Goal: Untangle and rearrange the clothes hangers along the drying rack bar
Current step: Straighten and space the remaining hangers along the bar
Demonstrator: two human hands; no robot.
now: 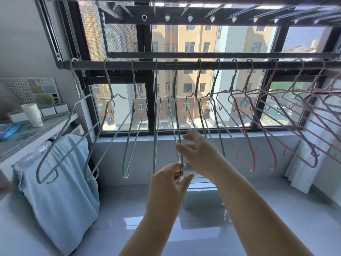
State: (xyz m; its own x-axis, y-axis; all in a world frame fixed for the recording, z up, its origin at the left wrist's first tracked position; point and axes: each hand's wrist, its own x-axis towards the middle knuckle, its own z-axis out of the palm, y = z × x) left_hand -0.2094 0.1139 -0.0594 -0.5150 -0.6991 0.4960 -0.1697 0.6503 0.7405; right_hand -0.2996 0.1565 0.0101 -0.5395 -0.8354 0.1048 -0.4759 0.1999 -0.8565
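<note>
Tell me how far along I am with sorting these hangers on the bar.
Done: the green hangers on the left hang singly, spaced along the bar. In hand: the left hand pinches the bottom of the middle green hanger; the right hand reaches open beside it. Left: the pink hangers at far right overlap.

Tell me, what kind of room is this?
Probably a home laundry balcony, high up. A drying rack bar holds rows of green and pink hangers, a big window faces apartment blocks, and a blue towel hangs nearby.
</note>
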